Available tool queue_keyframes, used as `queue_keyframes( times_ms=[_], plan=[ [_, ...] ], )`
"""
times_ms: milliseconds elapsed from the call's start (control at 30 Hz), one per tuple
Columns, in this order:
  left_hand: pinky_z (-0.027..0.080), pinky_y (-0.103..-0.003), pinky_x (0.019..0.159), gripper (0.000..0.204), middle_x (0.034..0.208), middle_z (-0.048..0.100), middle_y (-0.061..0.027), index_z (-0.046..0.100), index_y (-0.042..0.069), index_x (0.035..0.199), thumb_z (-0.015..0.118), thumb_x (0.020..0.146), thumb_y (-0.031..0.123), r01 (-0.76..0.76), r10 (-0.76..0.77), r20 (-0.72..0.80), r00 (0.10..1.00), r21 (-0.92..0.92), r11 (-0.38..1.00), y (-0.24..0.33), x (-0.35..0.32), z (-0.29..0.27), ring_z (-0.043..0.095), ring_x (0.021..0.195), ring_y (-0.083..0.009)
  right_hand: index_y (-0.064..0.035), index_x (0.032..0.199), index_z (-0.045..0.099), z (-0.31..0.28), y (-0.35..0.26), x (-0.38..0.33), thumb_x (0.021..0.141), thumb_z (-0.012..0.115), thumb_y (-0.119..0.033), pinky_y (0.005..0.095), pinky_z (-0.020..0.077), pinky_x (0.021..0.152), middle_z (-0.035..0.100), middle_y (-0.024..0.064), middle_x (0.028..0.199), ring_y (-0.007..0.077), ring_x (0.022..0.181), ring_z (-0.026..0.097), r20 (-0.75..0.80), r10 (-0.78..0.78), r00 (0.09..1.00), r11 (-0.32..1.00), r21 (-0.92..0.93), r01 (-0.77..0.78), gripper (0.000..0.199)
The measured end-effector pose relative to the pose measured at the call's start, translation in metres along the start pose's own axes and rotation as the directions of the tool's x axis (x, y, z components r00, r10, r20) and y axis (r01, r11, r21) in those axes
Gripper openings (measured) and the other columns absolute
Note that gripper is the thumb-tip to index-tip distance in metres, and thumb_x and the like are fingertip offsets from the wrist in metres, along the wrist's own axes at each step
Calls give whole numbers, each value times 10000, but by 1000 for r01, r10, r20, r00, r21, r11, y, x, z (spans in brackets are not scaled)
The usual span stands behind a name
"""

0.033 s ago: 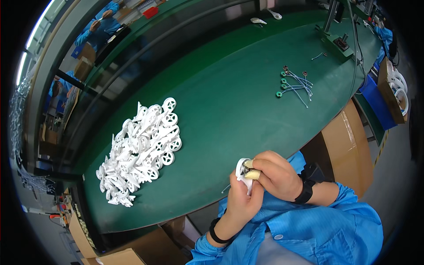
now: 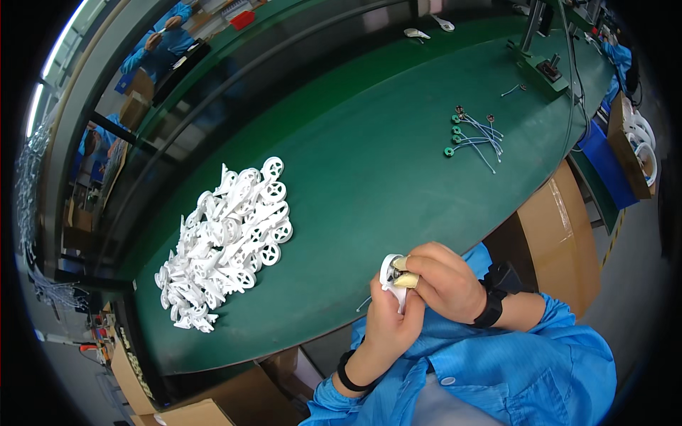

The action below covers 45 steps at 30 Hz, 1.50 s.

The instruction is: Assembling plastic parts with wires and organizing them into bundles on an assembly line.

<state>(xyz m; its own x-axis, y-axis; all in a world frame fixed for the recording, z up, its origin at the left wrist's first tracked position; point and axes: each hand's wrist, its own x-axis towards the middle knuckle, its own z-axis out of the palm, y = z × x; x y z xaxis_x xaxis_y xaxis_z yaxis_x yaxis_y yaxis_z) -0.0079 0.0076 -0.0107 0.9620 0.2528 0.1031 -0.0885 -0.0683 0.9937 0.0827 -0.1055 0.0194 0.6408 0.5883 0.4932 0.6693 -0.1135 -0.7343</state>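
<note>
My left hand (image 2: 391,323) is closed around the handle of a white plastic housing (image 2: 387,270), whose round ring end points up and away from me. My right hand (image 2: 449,284) wears pale yellow finger cots (image 2: 406,281) on its fingertips. Those fingers pinch a small silvery round part (image 2: 396,272) inside the ring; most of it is hidden behind them. A thin wire end (image 2: 363,305) sticks out left of my left hand, over the table edge. To the left lies a heap of similar white housings (image 2: 227,234) with spoked round ends.
On the green table (image 2: 355,163), small round parts with blue wires (image 2: 472,135) lie at the right. A green bench press (image 2: 543,71) stands far right, near a blue bin (image 2: 607,163). Cardboard boxes (image 2: 558,234) sit below the edge. Other people in blue (image 2: 160,46) work beyond.
</note>
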Motion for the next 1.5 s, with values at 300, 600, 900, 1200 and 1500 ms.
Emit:
queue_keyframes(
  times_ms=[300, 600, 900, 1200, 1500],
  plan=[
    [489, -354, 656, 414, 948, 576, -198, 294, -85, 1221, 487, 868, 12, 9, -21, 32, 999, 326, 945, 13, 0, 2, 624, 792, -253, -30, 869, 599, -2, 5, 1, 647, 656, 12, 348, 427, 655, 566, 84, 838, 273, 754, 547, -10, -92, 996, 992, -83, 91, 234],
    [460, -416, 452, 435, 643, 567, -208, 294, -130, 1161, 529, 826, 19, -146, 157, 22, 987, 508, 849, 7, 1, 6, 599, 533, -366, -20, 821, 566, 1, 10, -1, 667, 606, 37, 370, 430, 674, 547, 94, 808, 290, 734, 527, 59, -16, 998, 999, 33, 14, 168],
    [486, -445, 543, 488, 820, 588, -264, 262, -105, 1209, 535, 828, 26, -21, 4, 35, 999, 509, 861, 5, -5, 5, 625, 677, -416, -12, 812, 566, 3, 13, -2, 684, 554, 90, 381, 441, 645, 542, 111, 785, 307, 729, 522, 88, 54, 995, 986, 153, -67, 164],
    [427, -280, 403, 389, 886, 552, -113, 311, -32, 1212, 474, 860, -43, 119, -131, -22, 991, -287, 950, -6, -1, -2, 541, 507, -148, 4, 917, 570, 0, -1, 8, 711, 576, 55, 388, 437, 725, 541, 128, 866, 315, 809, 534, 96, 21, 995, 998, 51, -26, 212],
    [282, -205, 329, 408, 802, 504, -50, 314, 14, 1257, 414, 869, -59, 402, -334, 226, 915, -566, 720, 16, 4, -19, 387, 408, -41, -15, 1007, 587, -15, -14, 15, 753, 580, -9, 351, 401, 743, 543, 93, 907, 266, 855, 539, 256, 40, 966, 997, -81, -20, 254]
  ],
)
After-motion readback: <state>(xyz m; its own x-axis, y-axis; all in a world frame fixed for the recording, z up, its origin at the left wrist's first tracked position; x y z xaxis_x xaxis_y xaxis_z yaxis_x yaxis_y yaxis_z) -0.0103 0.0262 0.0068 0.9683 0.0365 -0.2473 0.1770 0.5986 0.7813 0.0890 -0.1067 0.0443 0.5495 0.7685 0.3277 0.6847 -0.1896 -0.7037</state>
